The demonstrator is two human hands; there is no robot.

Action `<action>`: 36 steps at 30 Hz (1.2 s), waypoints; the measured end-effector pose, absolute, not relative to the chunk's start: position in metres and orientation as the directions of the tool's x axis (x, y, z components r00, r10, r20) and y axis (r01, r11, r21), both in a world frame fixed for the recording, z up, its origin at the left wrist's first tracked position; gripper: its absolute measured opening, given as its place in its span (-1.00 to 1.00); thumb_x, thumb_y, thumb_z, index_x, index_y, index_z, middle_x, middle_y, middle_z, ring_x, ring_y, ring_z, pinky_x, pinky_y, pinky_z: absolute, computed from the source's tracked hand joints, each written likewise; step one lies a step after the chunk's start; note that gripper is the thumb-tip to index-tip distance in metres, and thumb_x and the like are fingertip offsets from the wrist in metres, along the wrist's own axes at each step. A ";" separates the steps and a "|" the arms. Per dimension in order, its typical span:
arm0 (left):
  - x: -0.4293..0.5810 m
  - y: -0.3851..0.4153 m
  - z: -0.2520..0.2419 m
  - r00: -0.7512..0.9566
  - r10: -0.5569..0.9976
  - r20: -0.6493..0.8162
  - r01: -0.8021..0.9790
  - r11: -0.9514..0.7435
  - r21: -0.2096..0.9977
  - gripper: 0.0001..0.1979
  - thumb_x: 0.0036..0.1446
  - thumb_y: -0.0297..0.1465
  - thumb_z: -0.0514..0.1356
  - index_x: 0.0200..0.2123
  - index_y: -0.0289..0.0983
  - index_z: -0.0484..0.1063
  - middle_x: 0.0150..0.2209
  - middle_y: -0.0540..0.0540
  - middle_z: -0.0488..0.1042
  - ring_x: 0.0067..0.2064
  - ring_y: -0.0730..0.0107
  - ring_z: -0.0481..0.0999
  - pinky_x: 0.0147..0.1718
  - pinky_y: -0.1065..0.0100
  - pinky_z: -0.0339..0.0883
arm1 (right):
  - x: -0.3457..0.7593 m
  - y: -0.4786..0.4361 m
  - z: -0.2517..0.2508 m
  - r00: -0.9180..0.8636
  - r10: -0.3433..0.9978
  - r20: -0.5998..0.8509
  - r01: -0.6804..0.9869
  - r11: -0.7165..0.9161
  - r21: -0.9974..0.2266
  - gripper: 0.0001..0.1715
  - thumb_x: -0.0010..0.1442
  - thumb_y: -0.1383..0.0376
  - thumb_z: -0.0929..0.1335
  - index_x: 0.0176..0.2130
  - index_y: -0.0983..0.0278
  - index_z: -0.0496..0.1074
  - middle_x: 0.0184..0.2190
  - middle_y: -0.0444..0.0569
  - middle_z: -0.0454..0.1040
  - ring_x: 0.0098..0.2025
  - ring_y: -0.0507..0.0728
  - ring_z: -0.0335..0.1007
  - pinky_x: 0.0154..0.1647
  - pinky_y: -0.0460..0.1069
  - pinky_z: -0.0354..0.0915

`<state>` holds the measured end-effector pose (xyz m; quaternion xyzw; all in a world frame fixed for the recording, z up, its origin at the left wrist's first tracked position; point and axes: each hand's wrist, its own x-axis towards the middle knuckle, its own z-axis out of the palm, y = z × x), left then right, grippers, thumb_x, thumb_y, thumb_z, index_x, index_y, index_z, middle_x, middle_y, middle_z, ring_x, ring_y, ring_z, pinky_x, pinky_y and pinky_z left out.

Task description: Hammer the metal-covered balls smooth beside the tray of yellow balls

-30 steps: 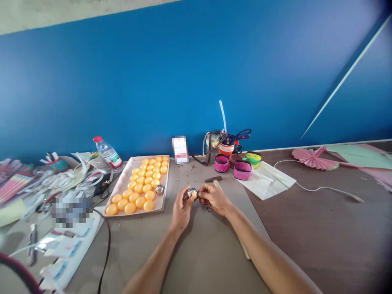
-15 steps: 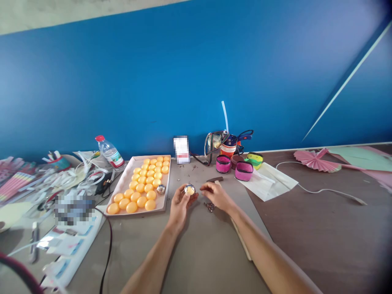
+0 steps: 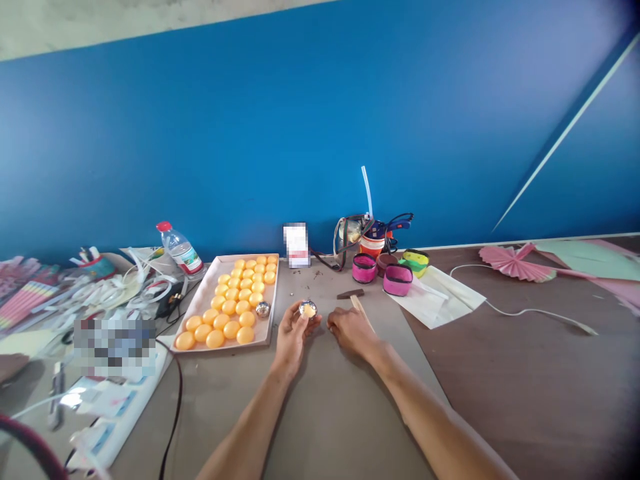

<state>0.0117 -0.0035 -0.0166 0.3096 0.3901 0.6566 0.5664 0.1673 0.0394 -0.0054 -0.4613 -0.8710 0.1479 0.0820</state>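
My left hand [image 3: 293, 331] pinches a small ball half wrapped in silver foil [image 3: 308, 309], its yellow side showing, just above the table. My right hand [image 3: 350, 330] rests on the table beside it with fingers curled down over something I cannot make out. A small hammer [image 3: 356, 299] with a dark head and wooden handle lies just behind the right hand. To the left stands a pale tray [image 3: 203, 301] filled with several yellow balls [image 3: 231, 308] and one foil-covered ball [image 3: 263, 309] at its right edge.
A water bottle [image 3: 179, 252] and a clutter of white strips, cables and cards lie at the left. Pink and green tape rolls [image 3: 398, 279], a cup with tools [image 3: 373, 241], white paper [image 3: 440, 295], a white cord and pink paper fans [image 3: 513, 261] lie at right. Blue wall behind.
My right hand has left the foil ball and dropped onto the table, covering the small dark thing that lay there. The left hand keeps the ball, nearly still.
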 end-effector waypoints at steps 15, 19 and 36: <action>0.011 -0.003 -0.016 -0.175 0.984 -0.036 -0.492 -0.055 0.869 -0.57 -0.11 -0.28 0.31 -0.14 -0.23 0.32 -0.28 -0.06 0.50 -0.28 0.30 0.53 -0.15 0.20 0.34 | 0.173 0.042 0.002 -0.558 0.829 -0.033 0.799 0.526 -0.292 -0.84 0.09 0.42 0.23 -0.39 0.29 0.40 -0.34 -0.03 0.48 -0.29 0.05 0.35 -0.10 -0.02 0.01; 0.011 -0.003 -0.016 -0.176 0.984 -0.039 -0.487 -0.053 0.872 -0.58 -0.10 -0.29 0.30 -0.14 -0.23 0.32 -0.28 -0.05 0.49 -0.27 0.30 0.53 -0.15 0.20 0.35 | 0.171 0.041 -0.001 -0.503 0.849 0.160 0.698 0.508 -0.504 -0.87 0.05 0.41 0.24 -0.42 0.27 0.37 -0.34 -0.06 0.46 -0.28 0.05 0.34 -0.07 -0.01 0.05; 0.015 -0.004 -0.013 -0.162 0.986 -0.035 -0.475 -0.047 0.879 -0.62 -0.06 -0.32 0.28 -0.14 -0.27 0.32 -0.23 -0.08 0.47 -0.23 0.34 0.50 -0.10 0.19 0.33 | 0.157 0.041 -0.006 -0.416 0.907 0.066 -0.142 0.007 -0.990 -0.83 0.00 0.23 0.33 -0.36 0.28 0.37 -0.65 -0.22 0.35 -0.54 -0.02 0.25 -0.39 -0.07 0.17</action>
